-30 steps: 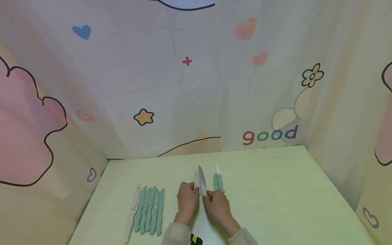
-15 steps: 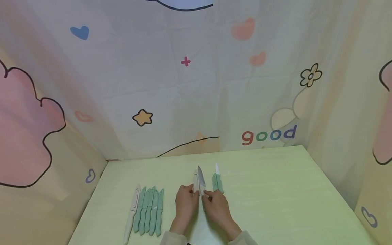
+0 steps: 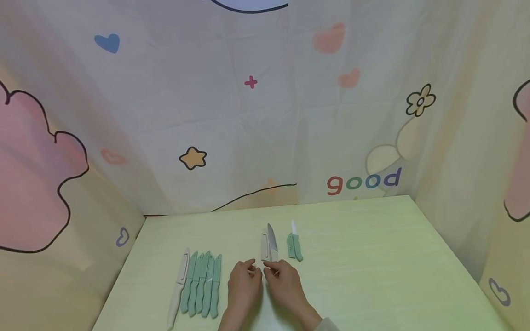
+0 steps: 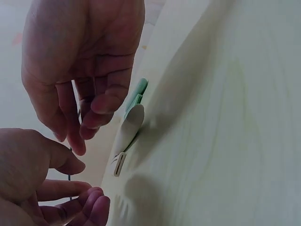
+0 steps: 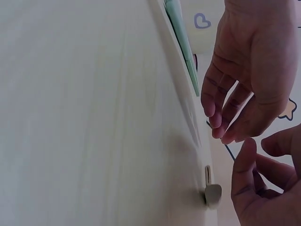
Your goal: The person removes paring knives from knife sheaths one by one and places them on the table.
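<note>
My left hand point(image 3: 244, 286) and right hand point(image 3: 285, 281) hover side by side in front of a white-handled knife, fingers loosely curled with nothing between them. The knife's grey blade point(image 3: 271, 236) points away from me, and its white handle point(image 4: 130, 125) shows in the left wrist view. Just left of the blade lies a white knife sheath point(image 3: 264, 248). Farther right rest a small green-handled knife point(image 3: 297, 248) with a white blade and its green sheath point(image 3: 290, 246). Fingertips of both hands come close together in the right wrist view.
At left on the pale green table point(image 3: 372, 266) lie a long white sheathed knife point(image 3: 178, 285) and several green sheathed knives point(image 3: 203, 285) in a row. A printed curtain point(image 3: 232, 110) stands behind the table and along both sides.
Both hands have let go of the white knife and its sheath and drawn back toward me. The knife and sheath now lie side by side on the table.
</note>
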{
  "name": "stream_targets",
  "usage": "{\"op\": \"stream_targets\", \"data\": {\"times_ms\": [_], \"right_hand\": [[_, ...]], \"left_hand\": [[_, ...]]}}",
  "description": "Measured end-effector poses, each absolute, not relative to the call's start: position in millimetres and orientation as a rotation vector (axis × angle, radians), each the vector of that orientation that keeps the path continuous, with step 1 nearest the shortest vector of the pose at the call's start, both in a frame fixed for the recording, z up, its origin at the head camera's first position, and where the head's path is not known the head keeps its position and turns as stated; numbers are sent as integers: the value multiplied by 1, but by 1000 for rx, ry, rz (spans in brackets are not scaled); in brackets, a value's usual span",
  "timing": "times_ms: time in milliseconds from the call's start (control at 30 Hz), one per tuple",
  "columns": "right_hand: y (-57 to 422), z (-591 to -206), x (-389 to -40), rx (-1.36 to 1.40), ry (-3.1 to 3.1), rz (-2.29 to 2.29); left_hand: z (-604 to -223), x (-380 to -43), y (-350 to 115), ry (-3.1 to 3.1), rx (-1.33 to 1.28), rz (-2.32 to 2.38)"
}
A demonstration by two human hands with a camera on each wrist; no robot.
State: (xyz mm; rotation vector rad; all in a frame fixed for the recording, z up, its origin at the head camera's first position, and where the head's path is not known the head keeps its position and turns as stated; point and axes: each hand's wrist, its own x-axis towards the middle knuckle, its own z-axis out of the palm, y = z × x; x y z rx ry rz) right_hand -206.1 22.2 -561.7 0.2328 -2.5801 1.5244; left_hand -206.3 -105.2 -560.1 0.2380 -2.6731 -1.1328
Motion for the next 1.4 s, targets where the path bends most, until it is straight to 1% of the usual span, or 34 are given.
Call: {"op": "stream_targets", "data": {"times_ms": [167, 300, 567, 833, 1100, 1400], "right_hand": [[16, -562, -200, 254, -2585, 1721], [9, -562, -197, 260, -2556, 1964], [-5, -561, -194, 223, -2466, 2300], [-14, -534, -181, 224, -2393, 2486], [-28, -563, -186, 226, -2336, 2649], [-40, -567, -184, 202, -2262, 2824]], "left_hand": [[-558, -199, -112, -2702, 297, -1112], [-557, -195, -118, -2721, 350, -1103], [-558, -186, -132, -2726, 375, -1058], [-549, -173, -150, -2758, 388, -976], [-548, -162, -166, -2823, 447, -879], [-552, -159, -171, -2918, 424, -844]]}}
